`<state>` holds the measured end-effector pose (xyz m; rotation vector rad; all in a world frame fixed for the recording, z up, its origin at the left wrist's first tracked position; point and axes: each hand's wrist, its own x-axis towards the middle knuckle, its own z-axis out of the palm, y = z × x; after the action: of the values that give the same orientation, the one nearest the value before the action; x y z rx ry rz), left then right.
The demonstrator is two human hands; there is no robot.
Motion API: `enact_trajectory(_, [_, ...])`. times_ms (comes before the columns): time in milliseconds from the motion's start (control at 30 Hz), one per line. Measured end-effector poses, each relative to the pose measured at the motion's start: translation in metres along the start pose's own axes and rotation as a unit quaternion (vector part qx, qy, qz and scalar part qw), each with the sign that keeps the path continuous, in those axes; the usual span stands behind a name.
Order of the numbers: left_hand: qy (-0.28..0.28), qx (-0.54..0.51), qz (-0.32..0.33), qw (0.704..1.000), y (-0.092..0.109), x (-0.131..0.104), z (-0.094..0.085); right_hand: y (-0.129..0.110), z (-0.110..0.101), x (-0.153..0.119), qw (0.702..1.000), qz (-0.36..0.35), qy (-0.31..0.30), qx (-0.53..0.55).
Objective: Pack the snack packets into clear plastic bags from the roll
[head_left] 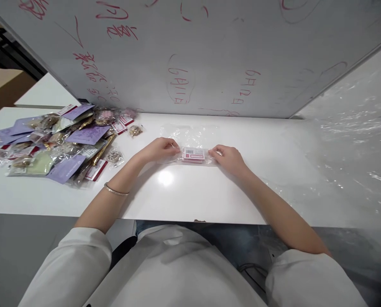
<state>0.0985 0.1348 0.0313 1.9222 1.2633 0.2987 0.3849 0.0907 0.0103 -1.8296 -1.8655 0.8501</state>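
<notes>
A small packet with a white and dark-pink barcode label lies on a strip of clear plastic wrap in the middle of the white table. On the packet's left side, my left hand is closed, its fingertips pinching the plastic near the packet's edge. Opposite it, my right hand pinches the wrap just beyond the packet's right end. The film's near edge runs between both hands, and glare makes its far outline hard to follow.
To the left is a heap of small bagged goods with purple cards and red-and-white labels. A whiteboard with red writing stands along the table's back edge. Large sheets of clear plastic cover the right end.
</notes>
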Motion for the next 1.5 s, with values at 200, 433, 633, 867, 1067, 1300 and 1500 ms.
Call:
enact_trajectory(200, [0.141, 0.231, 0.114, 0.956, 0.012, -0.012, 0.019, 0.000, 0.009, 0.003, 0.994, -0.008, 0.092, -0.059])
enact_trajectory(433, [0.022, 0.295, 0.220, 0.930, 0.025, -0.028, 0.030, 0.016, 0.007, 0.011, 0.963, -0.205, 0.144, -0.102])
enact_trajectory(633, [0.001, 0.152, 0.084, 0.985, 0.007, -0.020, -0.001, 0.029, -0.006, 0.007, 0.981, -0.178, -0.004, 0.081])
enact_trajectory(867, [0.105, 0.126, 0.030, 0.986, -0.008, -0.009, -0.001, 0.025, 0.004, 0.014, 0.996, -0.058, 0.055, 0.029])
enact_trajectory(1067, [0.079, 0.302, 0.213, 0.926, 0.015, -0.025, 0.016, 0.025, 0.007, 0.011, 0.944, -0.267, 0.171, -0.091])
enact_trajectory(1300, [0.046, 0.284, 0.163, 0.944, 0.007, -0.021, 0.011, 0.030, 0.000, 0.001, 0.940, -0.330, 0.036, -0.083])
enact_trajectory(1500, [0.027, 0.171, 0.068, 0.983, 0.003, -0.016, 0.001, 0.023, 0.001, 0.013, 0.980, -0.194, 0.030, -0.021])
